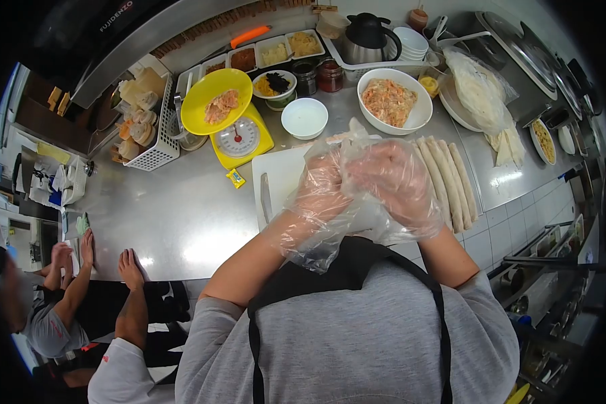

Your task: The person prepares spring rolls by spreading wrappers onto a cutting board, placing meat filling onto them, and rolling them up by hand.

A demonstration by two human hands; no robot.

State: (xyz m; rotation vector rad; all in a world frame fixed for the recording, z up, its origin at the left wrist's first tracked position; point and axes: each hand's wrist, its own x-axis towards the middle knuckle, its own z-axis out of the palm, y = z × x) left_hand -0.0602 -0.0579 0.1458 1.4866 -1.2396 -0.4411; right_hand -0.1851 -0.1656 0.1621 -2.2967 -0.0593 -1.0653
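Observation:
Both of my hands wear clear plastic gloves and meet over the white cutting board (276, 172). My left hand (321, 176) and my right hand (394, 176) have their fingers curled in at a whitish piece between them; its tip shows above, and the rest is hidden. Several long pale rolls (444, 178) lie side by side to the right of my right hand. A knife (265, 195) rests at the board's left edge. Beyond the hands stand a small bowl of clear liquid (304, 118) and a white bowl of orange-flecked filling (389, 99).
A yellow scale (242, 140) bears a yellow plate (194, 101) with some filling. Behind are food trays (273, 54), dark jars (305, 75) and a thermos (363, 42). A white basket (156, 131) stands left. Other people's hands (129, 269) rest at the table's left front edge.

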